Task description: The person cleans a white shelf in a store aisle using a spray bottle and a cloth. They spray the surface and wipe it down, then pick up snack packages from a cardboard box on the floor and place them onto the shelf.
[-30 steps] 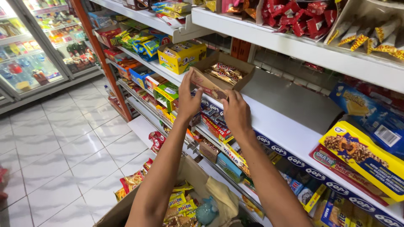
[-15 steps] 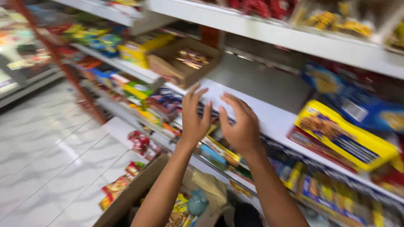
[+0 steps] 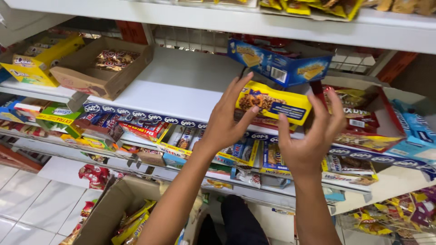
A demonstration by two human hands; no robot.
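**Two open hands are closing in on a yellow box**

Both hands are reaching up toward a yellow snack box (image 3: 274, 102) that is lying on the white shelf (image 3: 181, 97). The left hand (image 3: 229, 120) is spreading its fingers wide, and its fingertips are touching the left end of the box. The right hand (image 3: 313, 140) is also wide open, sitting just beside the right end, near and a bit lower. Neither hand is gripping anything yet.

The box is lying long-ways, left to right, tilting down a little toward the right. So it is sitting between the two hands, a bit farther away than the palms. The left hand is the nearer one, since it is already touching.

A blue box (image 3: 279, 62) is resting just behind and above the yellow one. Far to the left, a brown cardboard tray (image 3: 102, 68) is holding shiny wrapped snacks. Down low and near, an open cardboard carton (image 3: 111, 211) is holding more yellow packets.
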